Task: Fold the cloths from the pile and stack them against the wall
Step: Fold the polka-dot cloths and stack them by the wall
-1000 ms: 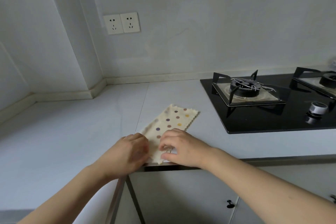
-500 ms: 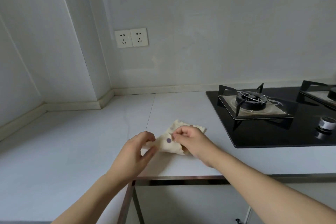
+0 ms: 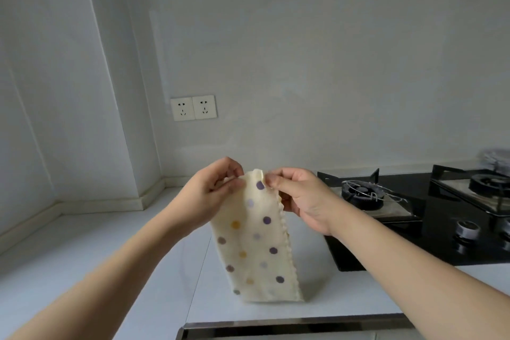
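While it hangs above the white table (image 3: 82, 257), a polka-dot cloth (image 3: 255, 243) is pinched at its top corners, left hand (image 3: 205, 199) at 11 o'clock, right hand (image 3: 299, 199) at 1 (likely letting gravity straighten it for folding).

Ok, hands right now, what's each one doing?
Left hand: closed, pinching the dotted cloth at its top edge.
Right hand: closed, pinching the same top edge.

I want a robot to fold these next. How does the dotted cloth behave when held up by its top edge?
Probably floppy: the cloth hangs straight down from the left hand and right hand, both pinching its top edge. Likely light, since fingertip pinches carry it. It seems to keep its fold, hanging as a narrow strip, though it may swing.
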Demonstrator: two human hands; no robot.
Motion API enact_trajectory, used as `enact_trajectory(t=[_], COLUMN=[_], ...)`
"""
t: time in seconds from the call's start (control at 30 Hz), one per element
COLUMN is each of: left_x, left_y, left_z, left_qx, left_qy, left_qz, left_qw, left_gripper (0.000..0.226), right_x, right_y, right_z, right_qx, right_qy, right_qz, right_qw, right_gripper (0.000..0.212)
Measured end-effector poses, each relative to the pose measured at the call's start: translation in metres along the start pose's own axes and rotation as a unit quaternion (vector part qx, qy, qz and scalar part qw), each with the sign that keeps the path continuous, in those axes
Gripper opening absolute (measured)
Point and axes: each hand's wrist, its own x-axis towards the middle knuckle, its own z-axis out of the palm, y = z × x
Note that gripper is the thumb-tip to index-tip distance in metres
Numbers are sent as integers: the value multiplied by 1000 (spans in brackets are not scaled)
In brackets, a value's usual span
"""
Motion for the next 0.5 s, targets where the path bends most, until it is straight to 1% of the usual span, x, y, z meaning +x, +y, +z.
enact_trajectory(t=[0.1,0.17,0.3,0.4,0.5], left_x=[3,4,6,8,10], left_y=[17,27,42,51,57], left_z=[-5,-8,-16,-18,-15], left_qx=[-23,-34,-31,-13,26], left_qy=[-17,-35,-60,-57,-38], left_qz=[8,13,-7,-25,-37], left_qw=[1000,999,998,998,998], left_gripper=[15,11,6,7,9], right_x=[-3,-6,-14,-19,-21], right_y=[-15,-23,-31,-35,-39], right_z=[-2,-4,-6,-5,-3], right_qx=[32,5,-70,-104,-119], right_qy=[27,43,78,95,99], right_qz=[10,-6,-66,-109,-127], right_qw=[999,999,992,984,980], right_gripper=[14,16,19,19,20])
